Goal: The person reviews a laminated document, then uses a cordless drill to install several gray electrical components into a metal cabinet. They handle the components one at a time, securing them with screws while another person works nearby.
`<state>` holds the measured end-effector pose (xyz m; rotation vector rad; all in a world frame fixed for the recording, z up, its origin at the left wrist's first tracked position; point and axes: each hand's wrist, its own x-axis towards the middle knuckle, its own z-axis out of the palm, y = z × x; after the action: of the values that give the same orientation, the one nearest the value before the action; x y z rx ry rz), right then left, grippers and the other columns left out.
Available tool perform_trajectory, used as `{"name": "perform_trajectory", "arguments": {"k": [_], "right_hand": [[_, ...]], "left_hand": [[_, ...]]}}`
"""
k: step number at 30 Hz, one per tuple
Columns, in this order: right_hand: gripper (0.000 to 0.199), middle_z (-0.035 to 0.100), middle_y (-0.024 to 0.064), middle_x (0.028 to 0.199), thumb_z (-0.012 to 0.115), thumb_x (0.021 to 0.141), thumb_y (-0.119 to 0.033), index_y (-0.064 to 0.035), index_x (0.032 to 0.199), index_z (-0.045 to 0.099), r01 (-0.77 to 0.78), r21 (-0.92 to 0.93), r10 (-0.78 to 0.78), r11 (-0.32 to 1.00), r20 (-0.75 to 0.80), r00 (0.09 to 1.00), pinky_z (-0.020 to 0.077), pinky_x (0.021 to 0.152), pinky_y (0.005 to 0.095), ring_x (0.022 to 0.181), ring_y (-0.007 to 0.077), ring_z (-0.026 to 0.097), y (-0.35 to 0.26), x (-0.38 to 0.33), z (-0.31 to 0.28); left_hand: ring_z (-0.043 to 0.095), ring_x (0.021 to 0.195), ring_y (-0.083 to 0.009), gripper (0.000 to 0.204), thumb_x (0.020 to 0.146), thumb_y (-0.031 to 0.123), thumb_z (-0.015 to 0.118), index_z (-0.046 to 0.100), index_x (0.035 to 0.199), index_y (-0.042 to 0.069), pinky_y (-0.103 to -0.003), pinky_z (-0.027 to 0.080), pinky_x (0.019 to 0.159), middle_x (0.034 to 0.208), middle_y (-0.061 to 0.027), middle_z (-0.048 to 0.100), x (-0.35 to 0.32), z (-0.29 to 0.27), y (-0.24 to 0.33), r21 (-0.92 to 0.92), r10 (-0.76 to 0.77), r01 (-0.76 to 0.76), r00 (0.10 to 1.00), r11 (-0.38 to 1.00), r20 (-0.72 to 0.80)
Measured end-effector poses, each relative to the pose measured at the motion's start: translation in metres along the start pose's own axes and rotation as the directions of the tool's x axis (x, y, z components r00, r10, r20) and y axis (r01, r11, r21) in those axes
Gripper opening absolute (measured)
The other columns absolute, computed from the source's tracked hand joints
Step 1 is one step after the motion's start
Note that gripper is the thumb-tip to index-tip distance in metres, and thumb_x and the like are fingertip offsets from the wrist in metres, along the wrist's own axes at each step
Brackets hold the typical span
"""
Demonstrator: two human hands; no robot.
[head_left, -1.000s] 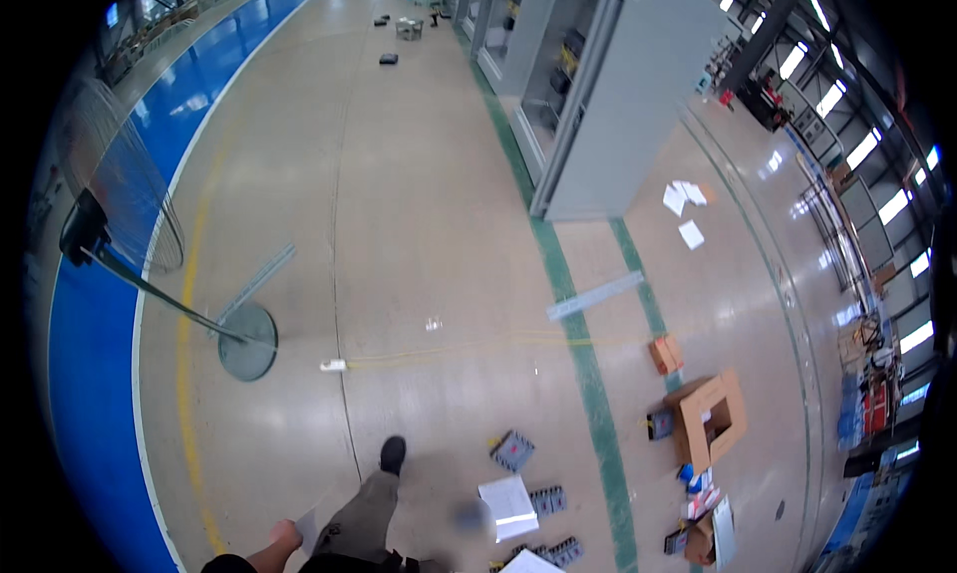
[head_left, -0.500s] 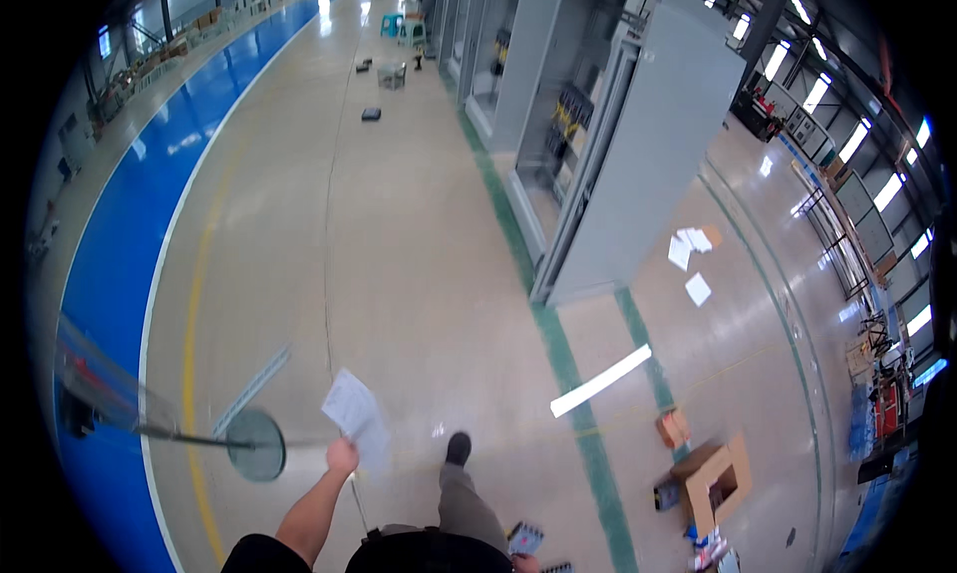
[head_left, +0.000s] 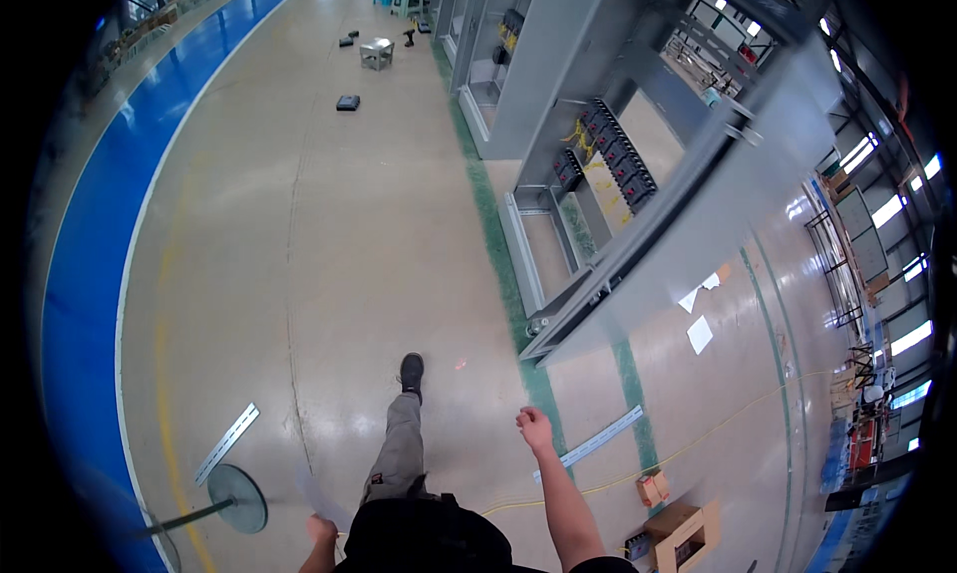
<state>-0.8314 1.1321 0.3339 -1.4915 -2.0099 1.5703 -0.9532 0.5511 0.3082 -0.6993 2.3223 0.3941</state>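
Two hands in view, both low in the frame. The left hand (head_left: 321,529) sits at the bottom edge, left of centre, pinching one thin white sheet of paper (head_left: 317,493) that sticks up from the fingers; it's blurred and half see-through against the floor, so I can't read any detail off it. The right hand (head_left: 534,428) is up a bit higher, right of centre, fingers curled in loosely with nothing in them (can't tell whether it's a full fist).

One leg in grey trousers reaches forward in the middle, ending in one black shoe (head_left: 411,372).

The floor (head_left: 299,234) is smooth, glossy beige concrete, with a wide blue band curving down the left side and a green line running down past the cabinets.

Lower left: one round metal stand base (head_left: 237,497) with a pole, and one flat perforated metal rail (head_left: 226,442) just above it. A second, longer rail (head_left: 601,441) lies right of the right hand.

Upper right: a row of tall grey sheet-metal cabinets (head_left: 638,244), the nearest open, showing rows of black breakers.

Bottom right: two cardboard boxes, a small one (head_left: 653,488) and a bigger open one (head_left: 688,533). A thin yellow cable (head_left: 698,438) snakes across the floor there.
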Motion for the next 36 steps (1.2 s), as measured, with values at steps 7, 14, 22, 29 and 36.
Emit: {"name": "perform_trajectory", "arguments": {"k": [7,14,22,29,36], "right_hand": [[0.027,0.07,0.0081,0.097,0.056,0.096,-0.017,-0.0016,0.117,0.061,-0.363,0.113,0.338,0.925,0.192,0.921,0.0535,0.071,0.0305,0.087,0.0162,0.067,-0.1,0.137,0.054],[0.027,0.069,0.0092,0.098,0.053,0.097,-0.016,-0.001,0.117,0.061,-0.472,0.229,0.464,0.851,0.095,0.881,0.0535,0.072,0.0307,0.087,0.0167,0.067,-0.149,0.252,0.058],[0.025,0.07,0.0083,0.098,0.055,0.096,-0.017,-0.0024,0.116,0.062,-0.43,0.402,0.502,0.808,-0.09,0.86,0.0537,0.071,0.0311,0.086,0.0162,0.067,-0.188,0.411,0.037],[0.019,0.069,0.0063,0.091,0.058,0.094,-0.014,-0.0002,0.106,0.064,-0.137,0.13,0.189,0.982,-0.72,0.668,0.0511,0.07,0.0283,0.081,0.0149,0.065,-0.265,0.526,-0.065],[0.02,0.068,0.0072,0.09,0.059,0.09,-0.01,0.0018,0.104,0.065,-0.285,0.334,0.432,0.899,-0.559,0.708,0.0498,0.071,0.0274,0.079,0.0132,0.062,-0.259,0.554,-0.07]], "left_hand": [[0.065,0.089,-0.0446,0.022,0.085,0.014,0.054,0.06,0.088,-0.007,-0.049,0.052,0.081,0.086,-0.0289,0.065,0.131,-0.002,0.337,0.13,0.356,-0.346,0.932,0.929,-0.065],[0.06,0.043,-0.0228,0.028,0.092,0.013,0.053,0.054,0.073,-0.008,-0.036,0.049,0.044,0.059,-0.0169,0.063,0.146,-0.052,0.692,-0.241,0.617,-0.595,0.787,0.766,0.019],[0.056,0.04,-0.0185,0.016,0.092,0.007,0.049,0.055,0.084,-0.006,-0.03,0.04,0.034,0.061,-0.0133,0.061,0.142,-0.034,0.847,-0.328,0.5,-0.439,0.856,0.837,0.133],[0.058,0.041,-0.0186,0.018,0.089,0.007,0.049,0.057,0.09,-0.009,-0.03,0.04,0.033,0.063,-0.0154,0.063,0.12,-0.016,0.949,-0.294,0.562,-0.483,0.753,0.825,0.341],[0.056,0.041,-0.0194,0.016,0.089,0.007,0.053,0.057,0.083,-0.007,-0.033,0.043,0.037,0.059,-0.0129,0.061,0.144,0.014,1.035,-0.137,0.596,-0.616,0.642,0.776,0.482]]}}
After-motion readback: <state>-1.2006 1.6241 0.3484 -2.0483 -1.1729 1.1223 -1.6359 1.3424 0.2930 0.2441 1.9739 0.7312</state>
